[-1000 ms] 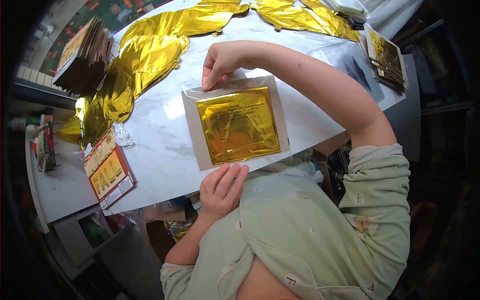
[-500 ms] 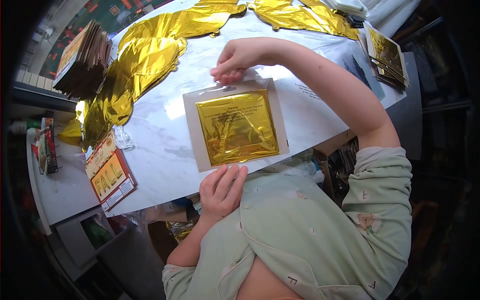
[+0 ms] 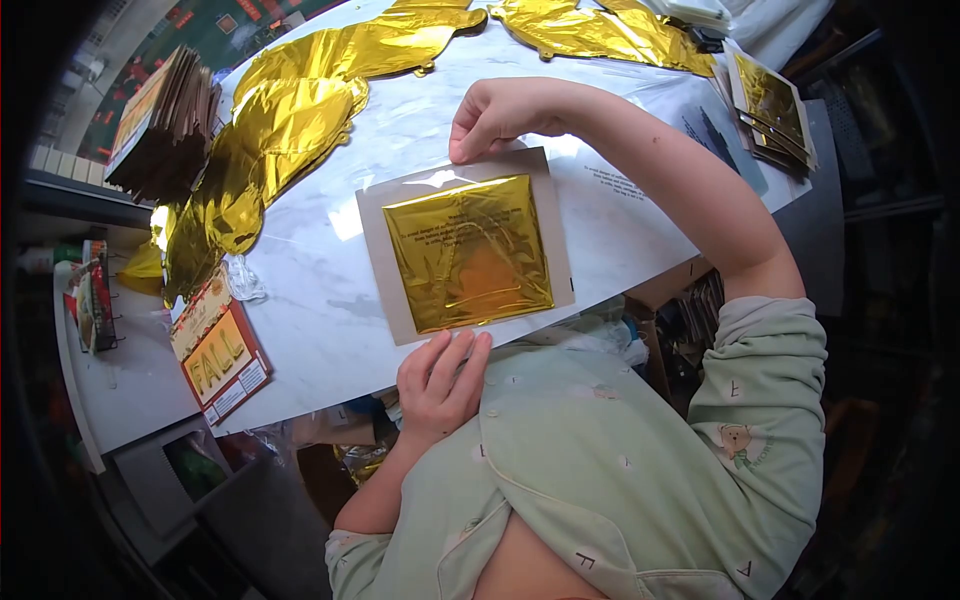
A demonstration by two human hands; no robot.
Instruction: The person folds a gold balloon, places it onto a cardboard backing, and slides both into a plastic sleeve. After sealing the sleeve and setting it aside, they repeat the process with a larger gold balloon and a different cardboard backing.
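In the head view a clear bag with grey card and a folded gold foil sheet lies flat on the white marbled table. My right hand is closed at the bag's top edge, its fingertips pinching that edge. At the bottom edge rests my left hand, its fingers spread a little and lying on the rim of the bag. Printed warning text shows across the foil.
Large gold foil balloons curve along the table's left and far side. A stack of cards stands at far left, a FALL package near the left edge. More foil packs lie at far right.
My right hand has come down onto the bag's top edge and closed there. The bag's top has shifted slightly left and its plastic looks tauter. My left hand has hardly moved.
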